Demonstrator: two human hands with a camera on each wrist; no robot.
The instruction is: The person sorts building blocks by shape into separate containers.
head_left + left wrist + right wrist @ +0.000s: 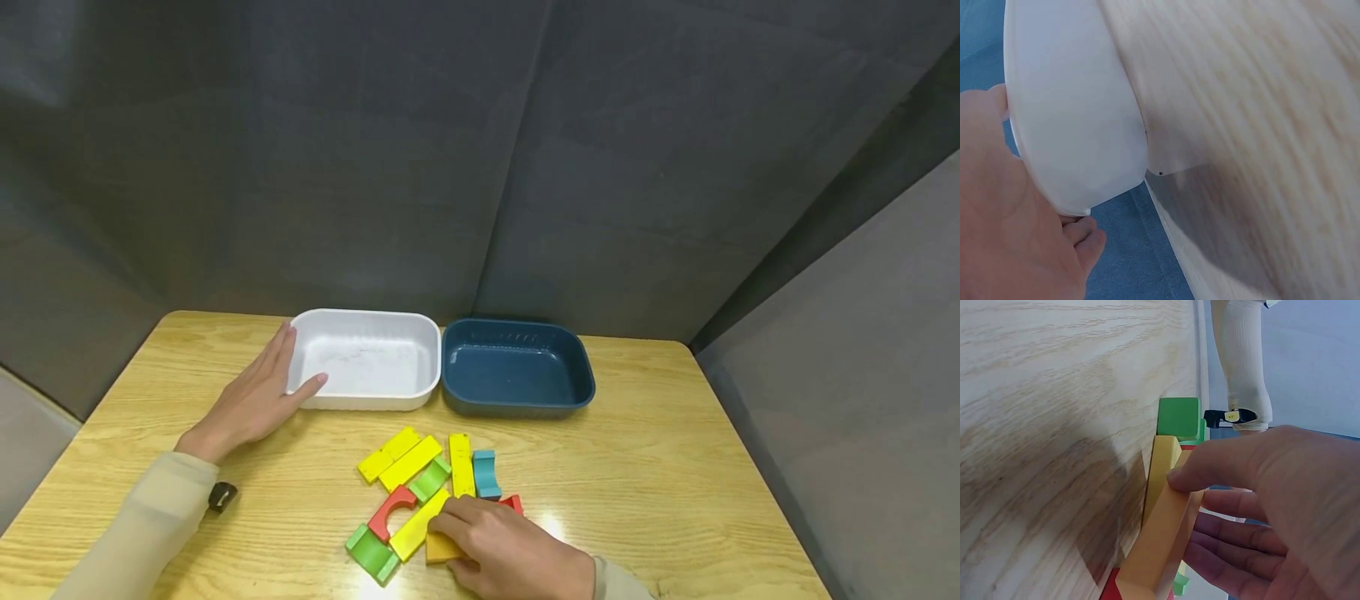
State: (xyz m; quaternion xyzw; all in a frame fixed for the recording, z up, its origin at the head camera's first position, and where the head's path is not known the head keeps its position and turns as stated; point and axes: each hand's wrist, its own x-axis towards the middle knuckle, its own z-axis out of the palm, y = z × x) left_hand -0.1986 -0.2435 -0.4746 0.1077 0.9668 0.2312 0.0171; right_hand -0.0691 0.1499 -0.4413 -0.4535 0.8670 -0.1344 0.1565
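Note:
My left hand (253,404) rests on the left end of a white dish (363,402), fingers extended along its rim and thumb over the front edge. In the left wrist view, its fingers (1088,247) lie against the rim. Over the near side of a group of blocks, my right hand (517,546) pinches an orange block (1160,540) between thumb and fingers. That block lies tilted beside a yellow block (420,525). Around it are a red arch block (392,510), green curved blocks (372,554), more yellow bars and a blue curved block (486,475). Another red block (513,503) is partly hidden behind the right hand.
A dark blue dish (517,410) stands right beside the white one, near the back edge of the wooden table (652,467). Behind the table hangs a dark grey curtain (360,167). A pale panel (862,358) flanks the right side.

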